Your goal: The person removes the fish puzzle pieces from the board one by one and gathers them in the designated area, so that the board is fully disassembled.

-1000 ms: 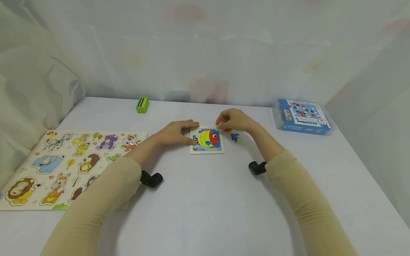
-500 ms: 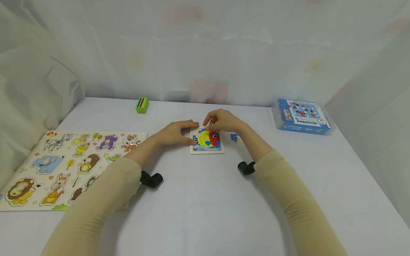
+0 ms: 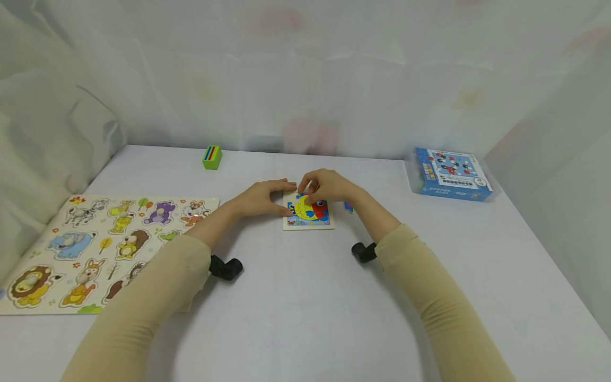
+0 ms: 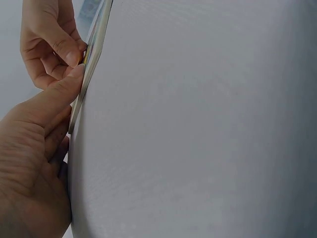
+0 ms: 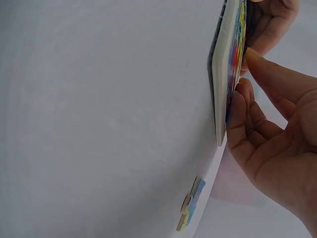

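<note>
A small square fish puzzle (image 3: 307,225) lies on the table, its picture yellow, red and blue. My left hand (image 3: 260,199) rests at its left side, thumb on the left edge and forefinger reaching the upper left corner, both fairly straight. Over the upper middle of the puzzle, my right hand (image 3: 329,185) has thumb and forefinger bent together. A small orange-yellow puzzle piece (image 4: 80,58) shows at the right hand's fingertips in the left wrist view, mostly hidden. A loose blue puzzle piece (image 5: 192,204) lies beside the board, partly covered by the right wrist in the head view.
A large animal puzzle board (image 3: 105,249) covers the table's left, partly under the left forearm. At the back stands a green block (image 3: 212,157) with coloured stripes. A blue box (image 3: 453,175) in clear wrapping sits back right. A white curtain (image 3: 305,79) hangs behind.
My right hand has moved left from the puzzle's upper right corner to over its upper middle, then dipped slightly toward it. The left hand and the board have stayed put.
</note>
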A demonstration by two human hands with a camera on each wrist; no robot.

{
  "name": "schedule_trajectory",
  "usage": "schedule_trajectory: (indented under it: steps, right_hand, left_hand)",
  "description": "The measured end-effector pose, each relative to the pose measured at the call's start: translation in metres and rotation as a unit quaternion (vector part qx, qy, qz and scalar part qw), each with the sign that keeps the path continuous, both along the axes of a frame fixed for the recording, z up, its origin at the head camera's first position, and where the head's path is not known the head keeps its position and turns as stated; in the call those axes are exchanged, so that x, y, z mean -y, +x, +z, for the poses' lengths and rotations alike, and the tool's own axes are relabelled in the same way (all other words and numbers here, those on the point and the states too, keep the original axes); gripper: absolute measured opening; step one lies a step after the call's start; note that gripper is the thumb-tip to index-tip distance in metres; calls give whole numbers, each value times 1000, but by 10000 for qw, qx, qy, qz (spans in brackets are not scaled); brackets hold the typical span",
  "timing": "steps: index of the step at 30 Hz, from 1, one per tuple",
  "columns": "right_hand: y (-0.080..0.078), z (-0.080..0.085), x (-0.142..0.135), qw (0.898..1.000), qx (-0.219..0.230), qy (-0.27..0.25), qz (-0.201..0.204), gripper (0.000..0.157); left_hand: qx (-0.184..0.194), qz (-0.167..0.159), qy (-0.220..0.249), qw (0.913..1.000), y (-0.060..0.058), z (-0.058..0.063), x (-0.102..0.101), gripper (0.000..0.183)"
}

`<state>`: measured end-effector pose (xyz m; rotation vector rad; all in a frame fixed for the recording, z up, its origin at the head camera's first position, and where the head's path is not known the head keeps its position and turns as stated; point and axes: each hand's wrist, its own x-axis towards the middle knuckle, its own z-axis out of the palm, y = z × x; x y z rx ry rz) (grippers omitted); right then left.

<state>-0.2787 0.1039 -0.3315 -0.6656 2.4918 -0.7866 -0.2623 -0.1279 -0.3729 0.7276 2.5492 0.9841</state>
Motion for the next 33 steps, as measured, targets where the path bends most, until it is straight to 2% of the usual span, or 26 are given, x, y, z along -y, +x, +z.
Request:
schedule_trajectory:
  steps: [15,33]
  right_hand:
    - [2,-3,2,9998,-23,146,101,30]
    - [2,-6,3,9999,25,150,10,27]
  left_hand:
    - [92,28,-6,10000,1,1,-1,71]
    - [92,57,-48,9999,2,2,-1,72]
